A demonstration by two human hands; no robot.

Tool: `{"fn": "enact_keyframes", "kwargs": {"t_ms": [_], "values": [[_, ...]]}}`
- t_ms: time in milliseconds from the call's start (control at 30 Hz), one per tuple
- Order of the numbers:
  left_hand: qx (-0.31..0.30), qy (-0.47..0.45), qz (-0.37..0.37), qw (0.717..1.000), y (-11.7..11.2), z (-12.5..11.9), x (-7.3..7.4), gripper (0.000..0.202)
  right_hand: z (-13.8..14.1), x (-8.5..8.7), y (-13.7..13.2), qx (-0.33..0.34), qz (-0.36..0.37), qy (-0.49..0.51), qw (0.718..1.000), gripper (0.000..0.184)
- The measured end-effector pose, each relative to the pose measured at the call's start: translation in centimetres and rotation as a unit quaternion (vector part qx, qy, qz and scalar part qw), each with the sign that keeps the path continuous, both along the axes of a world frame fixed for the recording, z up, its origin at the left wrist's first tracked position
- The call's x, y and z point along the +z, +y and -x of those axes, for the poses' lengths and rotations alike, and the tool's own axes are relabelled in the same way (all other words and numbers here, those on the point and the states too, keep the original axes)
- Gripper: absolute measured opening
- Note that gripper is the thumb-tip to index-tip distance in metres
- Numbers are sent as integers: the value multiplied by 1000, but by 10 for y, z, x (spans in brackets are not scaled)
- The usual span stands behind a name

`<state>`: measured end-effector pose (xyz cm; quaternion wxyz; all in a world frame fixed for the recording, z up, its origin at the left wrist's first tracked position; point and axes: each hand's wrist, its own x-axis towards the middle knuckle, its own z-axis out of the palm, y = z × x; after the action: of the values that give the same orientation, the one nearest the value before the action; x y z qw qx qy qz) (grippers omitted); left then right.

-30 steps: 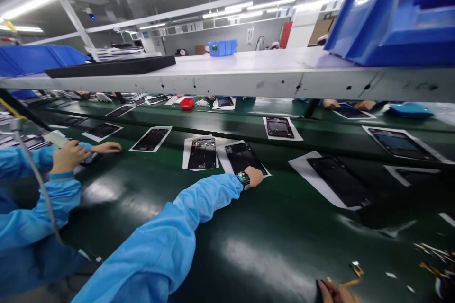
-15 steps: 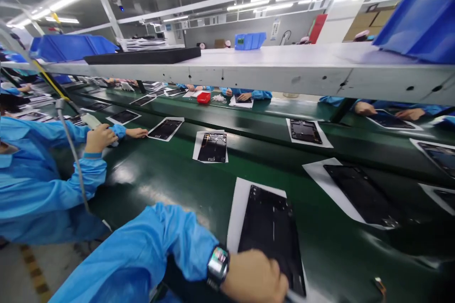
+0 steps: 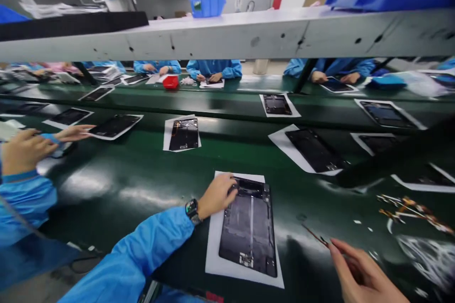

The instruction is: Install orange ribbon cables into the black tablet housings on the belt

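Note:
A black tablet housing lies open side up on a white sheet in front of me, on the green bench. My left hand, with a watch on its wrist, grips the housing's upper left corner, fingers curled over the edge. To the right of the housing, my right hand pinches a thin brownish flex cable between thumb and forefinger. The cable's free end points left, just above the bench and apart from the housing.
Loose flex cables and a whitish tangled heap lie at right. More housings on sheets, such as one ahead, line the bench. A co-worker's hand is at left. A shelf crosses above; a dark post slants at right.
My left hand has moved from the housing's lower end to its upper left corner. My right hand has come into view with the flex cable. The view has swung right.

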<state>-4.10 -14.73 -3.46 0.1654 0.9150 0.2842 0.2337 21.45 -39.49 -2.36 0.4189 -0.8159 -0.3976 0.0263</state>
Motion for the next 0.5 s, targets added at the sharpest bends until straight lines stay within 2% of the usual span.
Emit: {"fn": "enact_keyframes", "kwargs": {"t_ms": [67,167,233,267,333,367,400,433,500], "values": [[36,-10,12,999,22,-3,-6,24,13,30,4,58,-15,-5,998,37],[4,-27,66,997,34,-8,1,25,28,70,19,168,-6,5,986,30],[-52,-75,166,982,26,-12,12,24,37,89,41,250,28,30,967,24],[-89,-104,242,961,18,-14,19,26,41,95,56,287,54,46,955,23],[-160,-134,394,895,-2,-15,28,30,47,98,92,343,83,77,932,23],[-176,-133,448,866,-12,-14,31,36,50,95,112,365,94,96,921,22],[-172,-123,478,853,-21,-11,31,43,51,90,131,379,100,114,913,21],[-148,-108,481,857,-27,-8,31,48,53,82,150,388,106,128,907,20],[-67,-70,416,904,-35,1,28,44,54,62,183,397,119,143,899,18]]}}
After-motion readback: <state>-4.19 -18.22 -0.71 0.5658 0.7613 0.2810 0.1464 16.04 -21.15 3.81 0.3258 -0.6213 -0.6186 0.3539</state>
